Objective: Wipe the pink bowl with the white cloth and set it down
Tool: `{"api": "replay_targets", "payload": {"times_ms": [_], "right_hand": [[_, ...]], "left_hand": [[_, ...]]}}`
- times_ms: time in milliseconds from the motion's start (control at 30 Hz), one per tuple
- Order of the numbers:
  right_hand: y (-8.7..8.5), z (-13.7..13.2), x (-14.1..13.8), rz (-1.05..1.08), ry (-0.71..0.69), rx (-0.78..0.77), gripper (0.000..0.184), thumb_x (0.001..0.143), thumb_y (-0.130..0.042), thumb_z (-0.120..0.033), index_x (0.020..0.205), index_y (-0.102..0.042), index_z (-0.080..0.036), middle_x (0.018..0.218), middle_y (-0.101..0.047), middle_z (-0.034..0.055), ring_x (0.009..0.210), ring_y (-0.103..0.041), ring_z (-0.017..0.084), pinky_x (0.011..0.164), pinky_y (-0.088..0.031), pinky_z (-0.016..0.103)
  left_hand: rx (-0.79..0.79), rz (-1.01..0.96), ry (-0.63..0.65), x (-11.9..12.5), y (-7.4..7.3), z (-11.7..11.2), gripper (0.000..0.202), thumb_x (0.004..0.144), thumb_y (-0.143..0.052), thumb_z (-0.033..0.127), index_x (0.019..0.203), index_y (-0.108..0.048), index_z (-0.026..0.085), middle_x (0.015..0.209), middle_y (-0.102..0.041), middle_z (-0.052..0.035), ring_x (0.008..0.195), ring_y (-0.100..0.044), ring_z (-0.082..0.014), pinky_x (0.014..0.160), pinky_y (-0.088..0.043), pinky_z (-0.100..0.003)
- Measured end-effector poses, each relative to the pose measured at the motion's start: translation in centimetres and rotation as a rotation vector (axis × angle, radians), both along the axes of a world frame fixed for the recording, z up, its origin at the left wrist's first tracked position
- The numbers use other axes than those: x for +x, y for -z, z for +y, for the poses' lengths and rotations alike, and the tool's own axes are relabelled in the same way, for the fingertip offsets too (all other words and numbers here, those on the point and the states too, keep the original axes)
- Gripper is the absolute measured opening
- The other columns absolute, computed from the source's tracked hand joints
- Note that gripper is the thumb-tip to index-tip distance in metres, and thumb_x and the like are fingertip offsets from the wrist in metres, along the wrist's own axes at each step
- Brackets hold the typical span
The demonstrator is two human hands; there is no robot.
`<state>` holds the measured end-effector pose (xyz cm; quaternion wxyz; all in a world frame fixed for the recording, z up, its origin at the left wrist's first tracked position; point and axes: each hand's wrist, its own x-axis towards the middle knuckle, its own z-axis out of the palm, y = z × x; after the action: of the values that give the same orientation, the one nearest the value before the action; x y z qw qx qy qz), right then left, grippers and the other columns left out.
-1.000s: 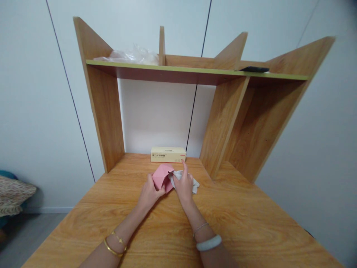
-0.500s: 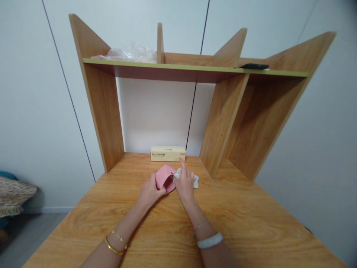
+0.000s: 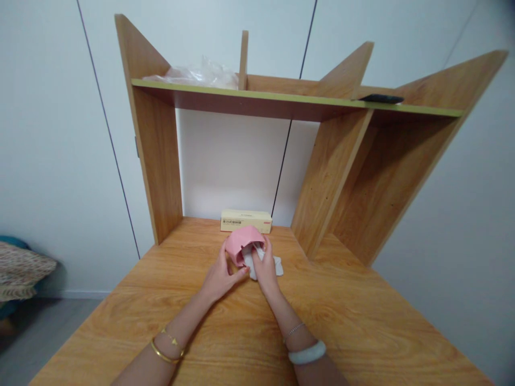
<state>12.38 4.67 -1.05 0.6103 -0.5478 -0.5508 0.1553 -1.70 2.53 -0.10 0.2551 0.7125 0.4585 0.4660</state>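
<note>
A small pink bowl [image 3: 240, 242] is tipped on its side just above the wooden desk [image 3: 362, 321], its opening facing me. My left hand [image 3: 219, 273] grips it from the left, fingers curled round its rim. My right hand [image 3: 263, 267] is closed on a crumpled white cloth [image 3: 277, 264] and presses it into the bowl's opening. Part of the cloth hangs out to the right of my fingers, over the desk.
A long cream box [image 3: 246, 220] lies against the wall just behind the bowl. The wooden shelf unit [image 3: 317, 177] rises on the desk, with clear plastic wrap [image 3: 201, 75] at top left and a flat black object [image 3: 380, 98] at top right.
The bowl has turned from edge-on, so that its opening now faces me. My right hand has pushed the cloth further into it, and its raised forefinger has folded down.
</note>
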Motion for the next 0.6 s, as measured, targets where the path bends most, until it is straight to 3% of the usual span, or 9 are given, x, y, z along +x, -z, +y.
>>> {"api": "replay_targets", "payload": {"times_ms": [100, 167, 367, 600], "right_hand": [[-0.2, -0.1, -0.4, 0.015, -0.054, -0.056, 0.066, 0.073, -0.050, -0.031, 0.132, -0.028, -0.013, 0.113, -0.058, 0.0138, 0.099, -0.056, 0.022, 0.084, -0.043, 0.034], [-0.5, -0.2, -0.6, -0.045, -0.006, -0.106, 0.069, 0.070, -0.054, -0.031, 0.131, -0.029, -0.012, 0.105, -0.061, 0.0146, 0.090, -0.059, 0.024, 0.078, -0.045, 0.035], [-1.4, -0.6, -0.6, -0.232, 0.122, -0.100, 0.063, 0.071, -0.053, -0.030, 0.129, -0.033, -0.014, 0.082, -0.066, 0.0095, 0.069, -0.061, 0.022, 0.059, -0.043, 0.028], [-1.3, -0.7, 0.0, -0.319, 0.194, -0.092, 0.059, 0.073, -0.051, -0.031, 0.127, -0.036, -0.012, 0.064, -0.063, 0.0043, 0.054, -0.056, 0.019, 0.050, -0.038, 0.025]], "left_hand": [[-0.007, -0.095, -0.002, 0.2, 0.3, 0.1, 0.058, 0.074, -0.053, 0.040, 0.121, -0.030, 0.014, 0.097, -0.058, -0.0079, 0.076, -0.058, -0.0162, 0.067, -0.046, -0.029], [0.002, -0.100, -0.057, 0.0, 0.2, 0.2, 0.050, 0.071, -0.055, 0.036, 0.113, -0.036, 0.015, 0.089, -0.059, -0.0053, 0.071, -0.057, -0.0154, 0.064, -0.046, -0.028], [0.010, -0.069, -0.136, -0.4, -0.9, 0.0, 0.044, 0.065, -0.059, 0.035, 0.100, -0.042, 0.016, 0.091, -0.060, -0.0079, 0.078, -0.059, -0.0198, 0.067, -0.046, -0.031], [-0.025, 0.052, -0.150, -0.1, -0.9, -0.1, 0.050, 0.064, -0.061, 0.037, 0.104, -0.040, 0.015, 0.092, -0.062, -0.0103, 0.079, -0.061, -0.0221, 0.064, -0.045, -0.030]]}}
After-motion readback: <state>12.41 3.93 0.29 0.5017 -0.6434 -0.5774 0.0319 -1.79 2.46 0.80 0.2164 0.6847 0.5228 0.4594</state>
